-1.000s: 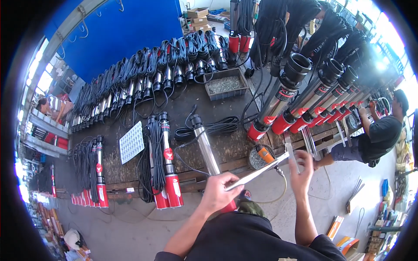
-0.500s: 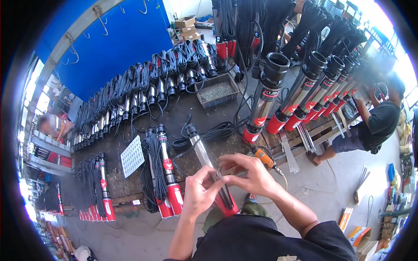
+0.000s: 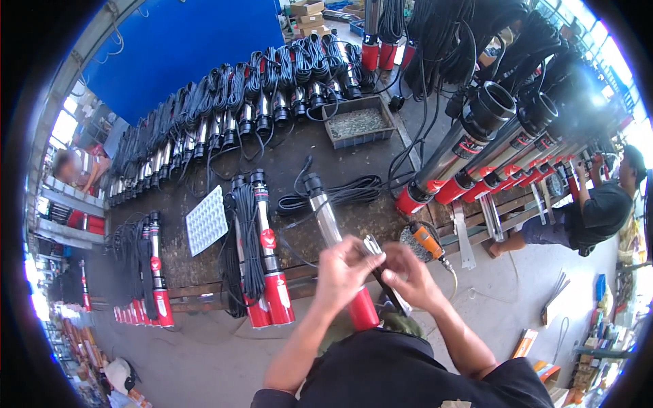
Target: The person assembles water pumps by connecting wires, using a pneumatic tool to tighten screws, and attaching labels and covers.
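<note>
A narrow dark and silver metal strip [image 3: 394, 294] is in front of me, its upper end in the pinched fingers of my left hand [image 3: 342, 273]. My right hand [image 3: 413, 277] is closed at the strip's side, thumb against it, its fingers a little blurred. Just below and left of the hands a steel tube-shaped pump [image 3: 325, 219] with a red lower end slants over the bench edge; my left hand covers its middle. A coil of black cable [image 3: 357, 194] lies beside the pump's upper end.
Two similar pumps [image 3: 274, 289] with tied cables lean left, beside a white dimpled tray [image 3: 207, 221]. A grey bin [image 3: 359, 122] of small parts sits further back, before a row of cabled pumps [image 3: 264, 112]. An orange power tool [image 3: 427, 242] lies right. A co-worker [image 3: 598, 211] stands far right.
The strip has come away from the pump's side and now slants to its right. Both hands have moved right with it. The view has shifted slightly.
</note>
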Tool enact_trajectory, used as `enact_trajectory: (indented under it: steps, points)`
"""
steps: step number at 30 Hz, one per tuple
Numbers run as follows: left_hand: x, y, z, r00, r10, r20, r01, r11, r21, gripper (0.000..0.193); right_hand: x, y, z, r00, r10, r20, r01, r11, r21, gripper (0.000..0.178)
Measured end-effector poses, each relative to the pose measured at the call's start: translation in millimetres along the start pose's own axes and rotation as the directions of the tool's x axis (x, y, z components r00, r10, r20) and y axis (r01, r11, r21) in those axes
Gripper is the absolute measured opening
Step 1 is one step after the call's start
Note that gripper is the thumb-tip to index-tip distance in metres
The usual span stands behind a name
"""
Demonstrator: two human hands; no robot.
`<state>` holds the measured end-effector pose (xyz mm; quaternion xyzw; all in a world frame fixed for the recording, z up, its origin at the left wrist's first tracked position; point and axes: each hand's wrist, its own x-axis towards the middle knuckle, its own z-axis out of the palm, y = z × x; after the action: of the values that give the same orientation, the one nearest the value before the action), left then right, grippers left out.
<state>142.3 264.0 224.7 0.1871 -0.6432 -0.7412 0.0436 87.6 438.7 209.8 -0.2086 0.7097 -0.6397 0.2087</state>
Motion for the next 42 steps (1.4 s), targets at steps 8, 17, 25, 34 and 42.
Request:
enact_trajectory:
  steps: [8, 17, 25, 34, 42]
  points:
    - [142, -106, -168, 0.984, 0.006, -0.179, 0.176, 0.158, 0.972, 0.045, -56, -77, 2, 0.865, -0.476, 0.162, 0.385, 0.835, 0.394, 0.016]
    - [126, -98, -203, 0.724, -0.679, -0.120, 0.626, 0.720, -0.298, 0.024, -44, -103, 6, 0.695, -0.711, 0.107, 0.604, 0.657, 0.450, 0.027]
    - [64, -27, -137, 0.860, -0.509, 0.034, 0.336, 0.515, -0.789, 0.038, -26, -101, 8, 0.698, -0.713, 0.073, 0.596, 0.634, 0.492, 0.018]
    - [65, 14, -103, 0.953, -0.275, 0.124, 0.295, 0.762, -0.577, 0.027, 3, -92, 10, 0.775, -0.631, 0.033, 0.549, 0.700, 0.457, 0.009]
    - [222, -56, -183, 0.855, 0.501, 0.131, -0.467, 0.637, 0.613, 0.022, 81, -7, 53, 0.974, 0.209, -0.087, -0.197, 0.972, 0.127, 0.014]
